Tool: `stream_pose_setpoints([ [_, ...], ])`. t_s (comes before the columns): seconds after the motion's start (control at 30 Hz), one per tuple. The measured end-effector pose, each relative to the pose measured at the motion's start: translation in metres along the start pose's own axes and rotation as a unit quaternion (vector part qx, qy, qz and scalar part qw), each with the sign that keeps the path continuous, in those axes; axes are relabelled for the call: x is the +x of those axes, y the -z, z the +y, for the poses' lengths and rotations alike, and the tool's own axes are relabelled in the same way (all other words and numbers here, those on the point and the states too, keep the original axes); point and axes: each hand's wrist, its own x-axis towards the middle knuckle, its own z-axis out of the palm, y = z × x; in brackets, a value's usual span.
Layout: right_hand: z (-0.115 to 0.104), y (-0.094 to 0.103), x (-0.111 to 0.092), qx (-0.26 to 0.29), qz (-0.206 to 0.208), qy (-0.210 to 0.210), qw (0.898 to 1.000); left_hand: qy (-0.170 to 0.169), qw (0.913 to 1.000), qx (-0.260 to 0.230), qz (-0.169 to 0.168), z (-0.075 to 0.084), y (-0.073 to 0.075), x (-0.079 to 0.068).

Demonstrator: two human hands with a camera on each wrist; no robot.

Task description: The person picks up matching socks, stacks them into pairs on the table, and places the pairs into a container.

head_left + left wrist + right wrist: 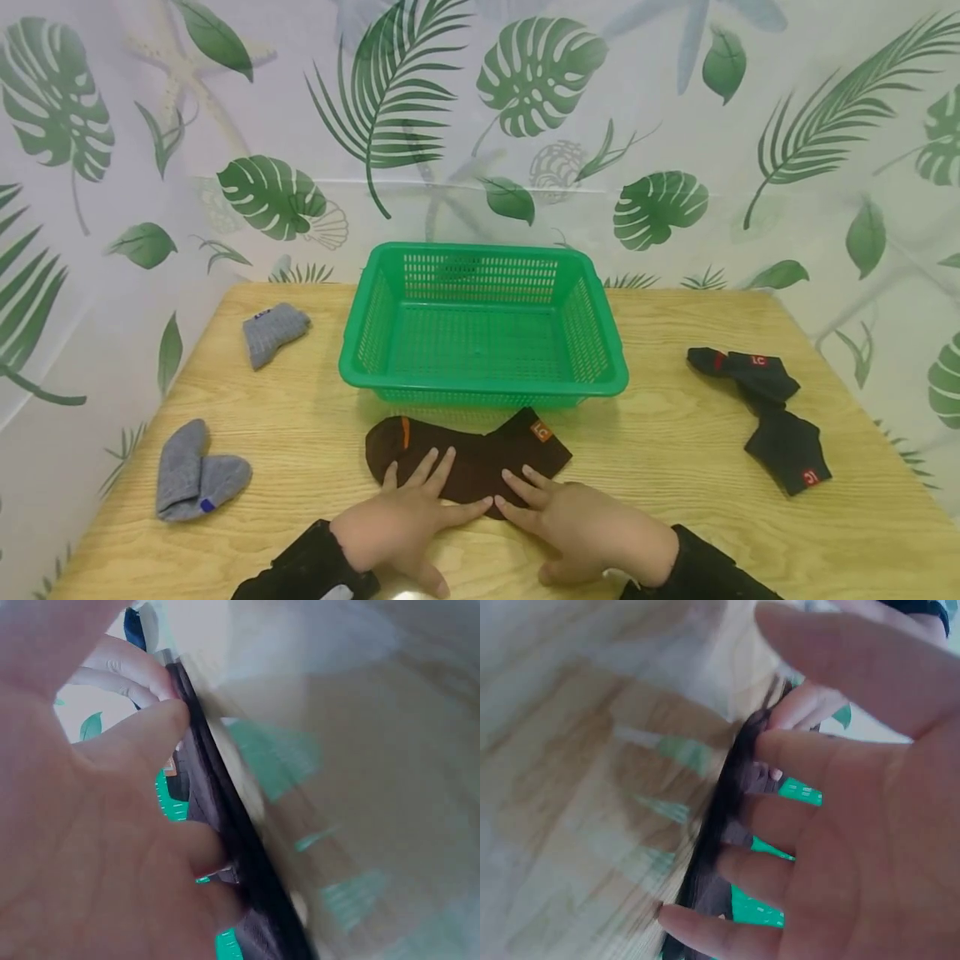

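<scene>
On the wooden desk [660, 442], a brown sock [476, 450] (it has an orange label) lies just in front of the green basket [480, 388]. The left hand [401, 521] and the right hand [581, 525] touch it from above, their fingers straight and spread apart. Grey socks [274, 333] lie at left, black socks [787, 450] at right.

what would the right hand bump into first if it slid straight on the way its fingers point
Most likely the left hand: in the head view, the right hand points toward it across the brown sock that both touch. Whether the hands are touching is hard to tell.
</scene>
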Motion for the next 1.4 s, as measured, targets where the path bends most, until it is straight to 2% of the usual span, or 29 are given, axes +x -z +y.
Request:
stream_pose_setpoints([
  [0.07,0.002,0.004,0.001,0.018,-0.003,-0.001,1.000,0.001,0.9999,-0.012,-0.011,0.000,0.004,0.000],
  [0.1,0.003,0.006,0.003,0.026,0.010,0.003,1.000,0.003,0.9998,-0.017,-0.010,-0.001,0.007,0.002],
  [0.17,0.008,0.013,0.008,0.059,0.060,0.013,0.996,0.011,0.9995,-0.028,-0.001,-0.001,0.015,0.004],
  [0.27,0.016,0.022,0.019,0.101,0.163,0.032,0.981,0.020,0.9983,-0.024,0.049,-0.003,0.025,0.013],
  [0.33,0.021,0.024,0.028,0.114,0.201,0.036,0.972,0.027,0.9970,-0.005,0.072,-0.004,0.026,0.022],
  [0.43,0.024,0.019,0.039,0.103,0.176,0.012,0.979,0.045,0.9956,0.024,0.079,-0.006,0.015,0.037],
  [0.53,0.022,0.010,0.048,0.061,0.133,-0.013,0.989,0.074,0.9940,0.040,0.071,-0.007,0.007,0.048],
  [0.67,0.018,0.003,0.054,0.002,0.105,-0.027,0.994,0.102,0.9902,0.043,0.086,-0.006,0.008,0.054],
  [0.8,0.015,0.001,0.054,-0.012,0.065,-0.044,0.997,0.121,0.9870,0.034,0.100,-0.002,0.009,0.058],
  [0.93,0.015,-0.004,0.056,0.009,0.031,-0.060,0.998,0.144,0.9872,0.018,0.065,0.001,0.006,0.061],
  [1.1,0.017,-0.008,0.061,0.017,0.017,-0.061,0.998,0.174,0.9847,0.005,0.011,-0.004,0.002,0.066],
  [1.23,0.018,-0.006,0.059,0.027,-0.001,-0.061,0.998,0.172,0.9852,0.000,-0.003,-0.012,-0.003,0.070],
  [1.4,0.019,-0.001,0.055,0.036,-0.025,-0.070,0.997,0.159,0.9869,0.022,-0.016,-0.020,0.000,0.065],
])
